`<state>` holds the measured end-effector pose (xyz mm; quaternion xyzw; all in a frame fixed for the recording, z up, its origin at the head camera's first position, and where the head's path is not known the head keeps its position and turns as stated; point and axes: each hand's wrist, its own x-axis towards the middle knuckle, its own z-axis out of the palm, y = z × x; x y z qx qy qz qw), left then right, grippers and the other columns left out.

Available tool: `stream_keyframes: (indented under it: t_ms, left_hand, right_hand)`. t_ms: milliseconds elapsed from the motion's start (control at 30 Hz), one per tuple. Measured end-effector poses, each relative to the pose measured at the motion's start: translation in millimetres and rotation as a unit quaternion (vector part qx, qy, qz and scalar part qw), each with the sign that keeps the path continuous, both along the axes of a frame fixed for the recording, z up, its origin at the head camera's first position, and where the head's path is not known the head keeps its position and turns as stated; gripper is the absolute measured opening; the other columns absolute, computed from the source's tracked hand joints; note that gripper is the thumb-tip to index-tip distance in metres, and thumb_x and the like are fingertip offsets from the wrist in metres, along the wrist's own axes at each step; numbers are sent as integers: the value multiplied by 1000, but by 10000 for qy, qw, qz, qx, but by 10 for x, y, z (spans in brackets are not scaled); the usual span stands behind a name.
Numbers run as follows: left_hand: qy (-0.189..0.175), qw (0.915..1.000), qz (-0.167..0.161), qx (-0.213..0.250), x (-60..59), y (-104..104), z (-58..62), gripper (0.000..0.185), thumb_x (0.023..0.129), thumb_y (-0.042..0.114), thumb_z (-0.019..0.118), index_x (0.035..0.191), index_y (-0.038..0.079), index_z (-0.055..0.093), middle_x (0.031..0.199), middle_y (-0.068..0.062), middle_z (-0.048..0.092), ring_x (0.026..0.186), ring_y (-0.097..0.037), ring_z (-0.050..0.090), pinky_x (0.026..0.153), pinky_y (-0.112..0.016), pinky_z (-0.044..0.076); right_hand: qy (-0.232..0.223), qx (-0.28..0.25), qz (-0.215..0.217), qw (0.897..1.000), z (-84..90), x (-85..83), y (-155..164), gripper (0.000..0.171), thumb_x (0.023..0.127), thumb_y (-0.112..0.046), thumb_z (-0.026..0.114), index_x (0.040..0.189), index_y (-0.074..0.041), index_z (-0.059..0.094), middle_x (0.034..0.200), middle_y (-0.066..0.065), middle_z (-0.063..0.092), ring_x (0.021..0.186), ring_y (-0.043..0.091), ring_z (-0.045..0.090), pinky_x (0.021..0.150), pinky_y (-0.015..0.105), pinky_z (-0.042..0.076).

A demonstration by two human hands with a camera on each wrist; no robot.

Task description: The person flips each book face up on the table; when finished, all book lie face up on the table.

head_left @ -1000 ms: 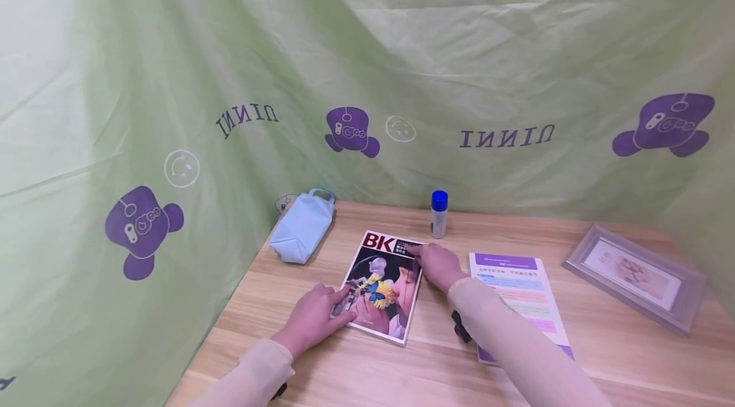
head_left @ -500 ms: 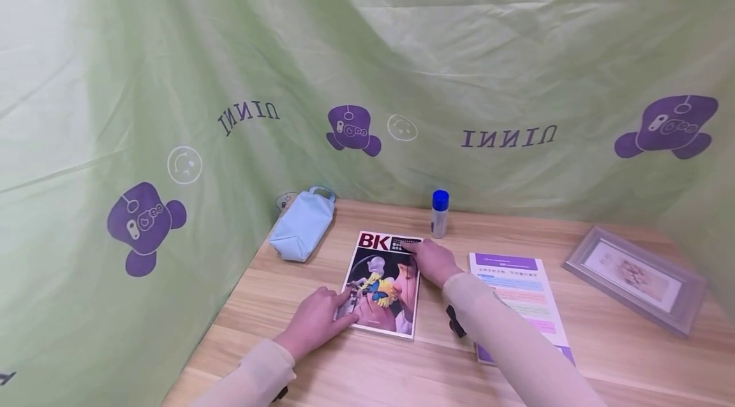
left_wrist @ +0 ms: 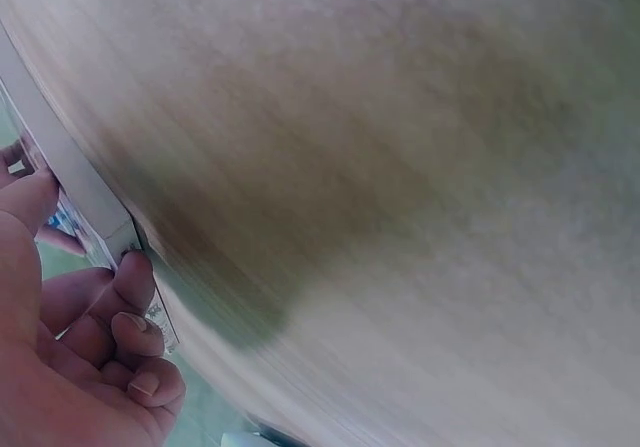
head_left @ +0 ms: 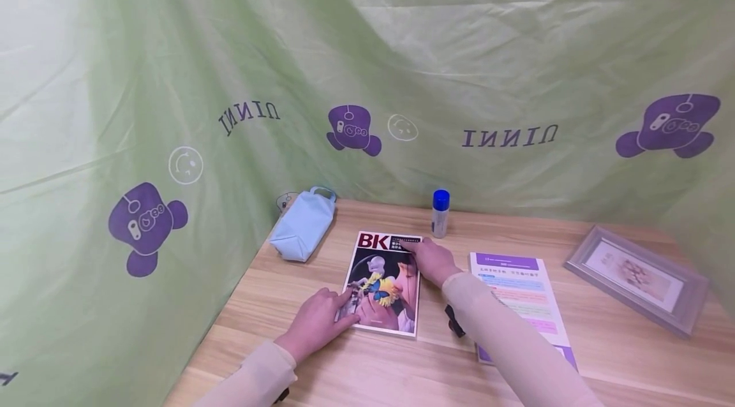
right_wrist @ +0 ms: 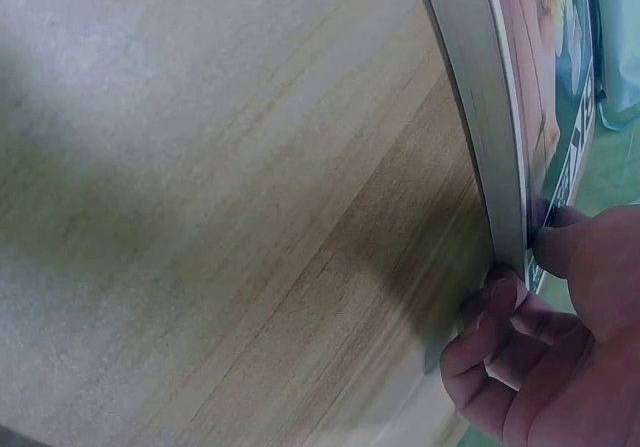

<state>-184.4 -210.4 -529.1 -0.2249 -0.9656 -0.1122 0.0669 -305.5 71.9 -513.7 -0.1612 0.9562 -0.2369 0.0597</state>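
Observation:
A magazine (head_left: 381, 286) with large red "BK" letters and a blue butterfly on its cover lies on the wooden table between both hands. My left hand (head_left: 318, 321) grips its near left corner, thumb and index finger on the cover. In the left wrist view, the other fingers of the left hand (left_wrist: 100, 347) curl beside the pale page edge. At the far right corner, my right hand (head_left: 436, 260) pinches the magazine. The right wrist view shows the right hand's thumb (right_wrist: 565, 242) on the cover and curled fingers against the thick edge.
A light blue pouch (head_left: 304, 225) lies back left. Behind the magazine stands a glue stick (head_left: 439, 219) with a blue cap. A purple and white booklet (head_left: 517, 279) lies partly under the right forearm, and a grey picture frame (head_left: 580, 254) sits far right. Green curtains (head_left: 356, 62) enclose the table.
The magazine has turned slightly, its top moving left and its near right corner moving right, so it sits straighter. Both hands have stayed on it, the right shifting a little left.

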Motion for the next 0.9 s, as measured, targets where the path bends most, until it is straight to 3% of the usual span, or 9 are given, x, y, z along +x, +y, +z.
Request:
stream_keyframes:
  t_ms: [200, 400, 533, 667, 767, 900]
  left_hand:
    - [-33, 10000, 8, -24, -11, 16, 26, 56, 91, 45, 79, 127, 2, 74, 84, -8, 73, 75, -18, 59, 67, -37, 54]
    - [78, 9998, -8, -189, -24, 17, 40, 57, 91, 48, 78, 128, 5, 74, 84, -9, 73, 74, -21, 64, 65, -38, 55]
    - [198, 9997, -29, -172, -25, 37, 39, 58, 90, 48, 78, 128, 5, 73, 96, -9, 73, 86, -24, 67, 73, -42, 58]
    - [327, 9994, -44, -98, -38, 100, 46, 51, 92, 44, 77, 126, 5, 71, 103, -7, 65, 92, -23, 64, 78, -43, 59]
    - [367, 9992, -125, 37, -64, 196, 63, 43, 95, 35, 75, 124, 4, 70, 105, -7, 63, 93, -23, 63, 81, -43, 59]
    - [438, 9983, -338, 176, -105, 354, 82, 24, 94, 24, 76, 111, 6, 72, 96, -1, 62, 83, -18, 62, 75, -39, 58]
  right_hand:
    - [-272, -273, -190, 9991, 5, 6, 5, 40, 112, -24, 43, 146, -28, 64, 136, 30, 59, 115, 52, 62, 97, 64, 50]
    - [-13, -19, -11, 10000, -3, 16, 13, 42, 108, -16, 52, 147, -26, 63, 134, 31, 59, 110, 51, 64, 92, 63, 53]
    - [22, 57, 38, 10000, -3, 39, 40, 43, 106, -16, 59, 148, -24, 62, 135, 31, 59, 107, 48, 65, 90, 61, 55]
    - [198, 117, 55, 9997, 3, 74, 100, 41, 106, -20, 62, 147, -21, 63, 124, 24, 65, 101, 40, 68, 88, 56, 57]
    - [454, 126, 125, 9988, 15, 113, 183, 38, 103, -21, 67, 141, -19, 68, 107, 14, 70, 91, 31, 68, 83, 51, 59]
    - [882, 35, 366, 9954, 54, 196, 342, 26, 100, -15, 70, 124, -11, 78, 97, 9, 71, 88, 29, 70, 81, 49, 59]
